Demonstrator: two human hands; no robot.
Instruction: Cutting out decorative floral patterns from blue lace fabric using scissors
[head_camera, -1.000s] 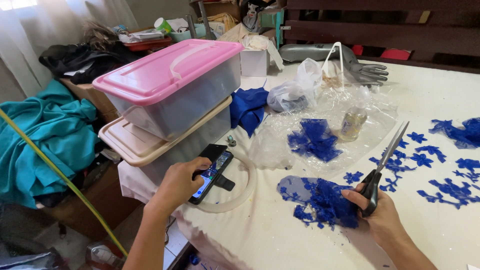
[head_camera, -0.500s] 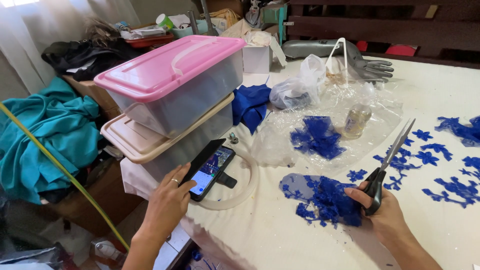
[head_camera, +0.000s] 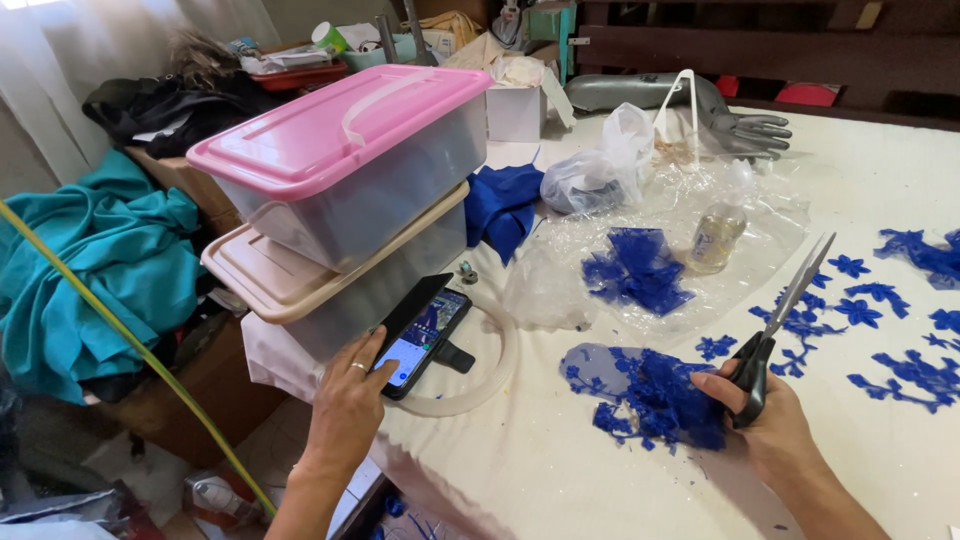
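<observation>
**Phone touched, scissors held over blue lace**

White cloth covers the table (head_camera: 600, 480), which fills the view from 3 to 6 o'clock; clutter and teal fabric (head_camera: 90, 270) lie off its edge at 9 o'clock.

Left hand (head_camera: 350, 405), at 7 o'clock: fingers loosely curled, thumb on the lit screen of a phone (head_camera: 425, 335). Phone leans tilted on a small black stand, inside a clear ring (head_camera: 490, 375) lying flat on the cloth. Just behind the phone, at 10 o'clock, two stacked bins: pink-lidded bin (head_camera: 350, 150) on top of a beige-lidded bin (head_camera: 330, 280).

Right hand (head_camera: 770, 425), at 4 o'clock: closed around the black handles of scissors (head_camera: 780, 320); blades point up toward 1 o'clock, nearly together. Hand's fingers rest against a bunch of blue lace (head_camera: 660, 400) at centre-low.

Clear plastic sheet (head_camera: 690, 250) at centre carries more blue lace and a small bottle (head_camera: 718, 230). Cut blue flowers (head_camera: 880, 300) scatter at 3 o'clock. Grey glove (head_camera: 750, 130) at 1 o'clock; blue cloth (head_camera: 505, 200) at 12.
</observation>
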